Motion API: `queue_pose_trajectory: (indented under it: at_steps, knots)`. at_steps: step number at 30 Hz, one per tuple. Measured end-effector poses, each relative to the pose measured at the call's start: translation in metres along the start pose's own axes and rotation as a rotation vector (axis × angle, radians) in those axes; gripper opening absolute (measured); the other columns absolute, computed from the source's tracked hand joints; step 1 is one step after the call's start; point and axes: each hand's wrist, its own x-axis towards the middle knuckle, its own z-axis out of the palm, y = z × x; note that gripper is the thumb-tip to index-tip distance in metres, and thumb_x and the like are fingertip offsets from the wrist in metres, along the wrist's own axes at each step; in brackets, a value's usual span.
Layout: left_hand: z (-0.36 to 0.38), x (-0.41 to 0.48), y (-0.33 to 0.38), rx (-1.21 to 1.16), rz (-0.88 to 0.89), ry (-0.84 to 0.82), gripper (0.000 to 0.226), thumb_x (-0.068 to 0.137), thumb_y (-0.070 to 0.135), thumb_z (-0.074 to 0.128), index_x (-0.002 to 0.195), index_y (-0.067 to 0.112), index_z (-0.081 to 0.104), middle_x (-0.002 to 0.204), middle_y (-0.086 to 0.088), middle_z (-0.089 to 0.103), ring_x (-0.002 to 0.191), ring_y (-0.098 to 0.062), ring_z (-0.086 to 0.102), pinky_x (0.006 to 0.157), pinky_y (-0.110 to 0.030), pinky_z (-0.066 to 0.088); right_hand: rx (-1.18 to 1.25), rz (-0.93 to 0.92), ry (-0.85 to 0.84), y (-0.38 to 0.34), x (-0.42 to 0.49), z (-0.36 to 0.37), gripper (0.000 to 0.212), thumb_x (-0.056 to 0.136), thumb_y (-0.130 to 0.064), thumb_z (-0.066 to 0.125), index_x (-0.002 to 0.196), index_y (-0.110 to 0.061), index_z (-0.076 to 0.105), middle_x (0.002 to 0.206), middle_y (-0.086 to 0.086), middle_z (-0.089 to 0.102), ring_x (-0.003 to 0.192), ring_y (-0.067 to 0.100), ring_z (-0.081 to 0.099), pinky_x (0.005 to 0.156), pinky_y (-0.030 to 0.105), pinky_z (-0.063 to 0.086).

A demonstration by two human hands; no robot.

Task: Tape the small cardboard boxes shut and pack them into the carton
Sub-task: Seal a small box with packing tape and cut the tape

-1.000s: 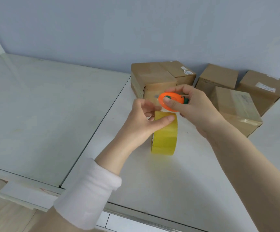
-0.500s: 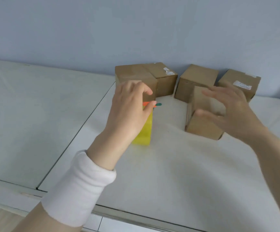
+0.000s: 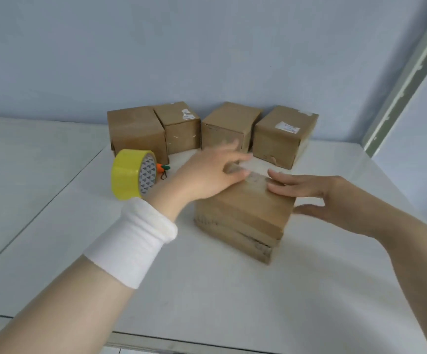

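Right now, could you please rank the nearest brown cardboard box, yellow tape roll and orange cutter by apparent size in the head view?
Nearest brown cardboard box
Yellow tape roll
Orange cutter, partly hidden

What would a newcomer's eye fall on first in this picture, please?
Both hands first: the left hand and right hand rest on a box in the middle. To its left the bright yellow tape stands on edge, a small orange tool just behind it. Four more boxes line the wall at the back.
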Motion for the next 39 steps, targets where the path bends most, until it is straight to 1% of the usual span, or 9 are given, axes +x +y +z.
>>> queue_pose_trajectory:
  at_steps: [3,7,12,16,24,27,30,35,39]
  knots:
    - [0.017,-0.011,0.008,-0.071,-0.104,-0.099,0.047,0.097,0.049,0.033,0.142,0.037,0.033,0.149,0.007,0.031,0.134,-0.012,0.033,0.097,-0.023,0.026,-0.129,0.028,0.131,-0.001,-0.011,0.001,0.057,0.090,0.003,0.052,0.129,-0.039,0.046,0.139,-0.023,0.039,0.129,-0.016,0.018,0.110,0.015,0.021]
    - [0.021,-0.025,0.019,0.035,-0.192,0.009,0.053,0.097,0.051,0.025,0.147,0.033,0.023,0.156,0.002,0.017,0.143,-0.018,0.018,0.110,-0.032,0.020,0.058,0.192,0.133,-0.025,-0.011,0.007,0.047,0.099,-0.027,0.034,0.146,-0.030,0.025,0.145,-0.029,0.013,0.126,-0.022,0.002,0.093,-0.009,0.007]
    - [0.025,-0.022,0.028,0.179,-0.024,-0.074,0.050,0.102,0.037,0.019,0.150,0.026,0.011,0.159,0.004,-0.008,0.145,-0.012,-0.013,0.117,-0.035,-0.005,-0.080,0.311,0.013,-0.045,0.009,0.033,0.062,0.098,-0.045,0.018,0.151,-0.015,0.001,0.157,-0.007,-0.012,0.141,0.006,-0.021,0.112,0.023,-0.002]
    - [0.023,-0.014,0.025,0.231,-0.048,-0.204,0.051,0.102,0.037,0.013,0.151,0.023,0.003,0.158,0.006,-0.009,0.145,-0.010,-0.013,0.117,-0.039,-0.009,-0.221,0.394,-0.027,-0.049,0.011,0.032,0.058,0.101,-0.040,0.014,0.150,-0.014,-0.001,0.158,-0.005,-0.008,0.143,0.011,-0.018,0.113,0.026,-0.004]
    - [0.035,-0.009,0.022,0.274,0.012,-0.096,0.051,0.103,0.022,0.015,0.151,0.018,0.001,0.159,0.004,-0.006,0.145,-0.009,-0.008,0.118,-0.033,-0.005,-0.202,0.391,0.058,-0.055,0.024,0.041,0.067,0.094,-0.055,0.012,0.150,-0.020,0.003,0.158,-0.010,-0.005,0.142,0.001,-0.013,0.113,0.023,-0.004]
    - [0.032,-0.009,0.021,0.059,0.063,-0.004,0.047,0.103,0.019,0.021,0.150,0.013,0.019,0.159,0.000,0.008,0.145,-0.012,0.007,0.114,-0.022,0.000,-0.142,0.388,0.061,-0.050,0.024,0.039,0.066,0.095,-0.053,0.014,0.150,-0.019,0.002,0.157,-0.011,-0.007,0.142,0.000,-0.014,0.114,0.023,-0.003]
    - [0.033,-0.025,0.010,-0.544,-0.110,0.198,0.045,0.101,0.022,0.036,0.146,0.016,0.030,0.157,0.001,0.016,0.142,-0.011,0.017,0.098,-0.009,0.011,0.303,0.477,0.286,-0.045,0.014,0.037,0.058,0.099,-0.042,0.028,0.150,-0.021,0.010,0.157,-0.013,0.001,0.143,0.001,-0.001,0.111,0.018,0.000]
    - [0.050,-0.044,-0.014,-1.066,-0.350,-0.068,0.058,0.092,0.054,0.044,0.136,0.016,0.043,0.135,-0.004,0.054,0.122,-0.018,0.052,0.108,-0.040,0.038,0.812,0.607,0.261,-0.037,-0.006,0.050,0.040,0.098,-0.045,0.036,0.123,-0.020,0.055,0.116,-0.006,0.063,0.106,0.009,0.058,0.098,0.028,0.041]
    - [0.040,-0.043,-0.015,-0.965,-0.114,0.075,0.080,0.089,0.054,0.048,0.150,0.032,0.001,0.156,0.016,0.006,0.141,0.001,0.013,0.117,-0.027,0.014,0.736,0.344,0.445,-0.035,-0.007,0.057,0.044,0.099,-0.035,0.034,0.142,-0.038,0.026,0.139,-0.029,0.037,0.125,-0.007,0.039,0.100,0.021,0.040]
